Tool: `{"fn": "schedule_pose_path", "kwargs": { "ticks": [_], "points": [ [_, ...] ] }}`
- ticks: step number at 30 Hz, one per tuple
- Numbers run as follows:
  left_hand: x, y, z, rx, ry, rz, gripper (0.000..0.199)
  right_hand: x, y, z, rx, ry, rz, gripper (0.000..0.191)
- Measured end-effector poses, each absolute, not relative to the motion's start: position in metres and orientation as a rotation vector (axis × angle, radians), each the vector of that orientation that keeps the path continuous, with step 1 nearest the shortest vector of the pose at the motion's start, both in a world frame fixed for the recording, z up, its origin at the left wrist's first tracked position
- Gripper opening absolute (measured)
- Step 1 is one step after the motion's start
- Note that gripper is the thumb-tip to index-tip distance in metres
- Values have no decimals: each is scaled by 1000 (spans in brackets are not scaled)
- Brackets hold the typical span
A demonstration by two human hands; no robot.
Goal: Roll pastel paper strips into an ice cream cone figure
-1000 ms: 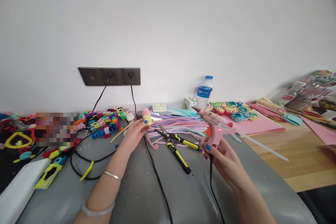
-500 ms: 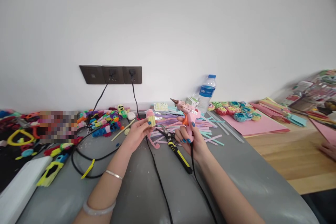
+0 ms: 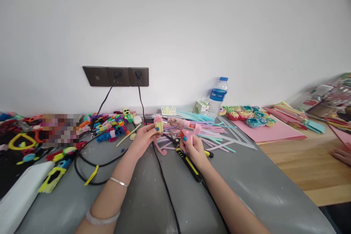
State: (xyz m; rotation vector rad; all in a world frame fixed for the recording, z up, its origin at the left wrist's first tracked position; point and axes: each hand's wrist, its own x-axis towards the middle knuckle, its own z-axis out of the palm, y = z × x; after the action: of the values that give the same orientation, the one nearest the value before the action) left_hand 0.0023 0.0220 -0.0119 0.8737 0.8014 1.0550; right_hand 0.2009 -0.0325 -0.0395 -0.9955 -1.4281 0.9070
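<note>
Head view: the left hand [image 3: 145,139] pinches a small fuzzy figure [image 3: 158,124] between thumb and fingertips, holding it upright above the grey surface [image 3: 246,197], in front of the pastel strips [image 3: 216,128]. The figure has a soft, rounded pink top over a yellow, ribbed-looking lower part, and the fingers cover some of its left side. Just below it shows a pink stem [image 3: 161,151] with a curled end; whether the two are joined cannot be told.

The right hand [image 3: 194,150] is closed around the grip of a pink glue gun [image 3: 179,123] — its barrel patterned, a small red light glowing near the hand. The barrel points left, its front end near the figure, though contact between them is unclear.

Black-and-yellow pliers [image 3: 192,166] lie partly beneath the right hand. To the left sits a heap of bright fuzzy pieces [image 3: 111,128]; farther back, a water bottle [image 3: 218,95] stands beside a small box [image 3: 202,107]. Crinkled, multicoloured rosettes [image 3: 253,122] lie on and beside pink paper [image 3: 265,131] — farther right.
</note>
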Motion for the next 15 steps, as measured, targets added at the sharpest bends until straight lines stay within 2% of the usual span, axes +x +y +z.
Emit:
{"fn": "schedule_pose_path", "kwargs": {
  "ticks": [15],
  "points": [
    [2, 22, -13, 897, 806, 1048, 22, 197, -36, -34, -1074, -1522, 848, 50]
  ]
}}
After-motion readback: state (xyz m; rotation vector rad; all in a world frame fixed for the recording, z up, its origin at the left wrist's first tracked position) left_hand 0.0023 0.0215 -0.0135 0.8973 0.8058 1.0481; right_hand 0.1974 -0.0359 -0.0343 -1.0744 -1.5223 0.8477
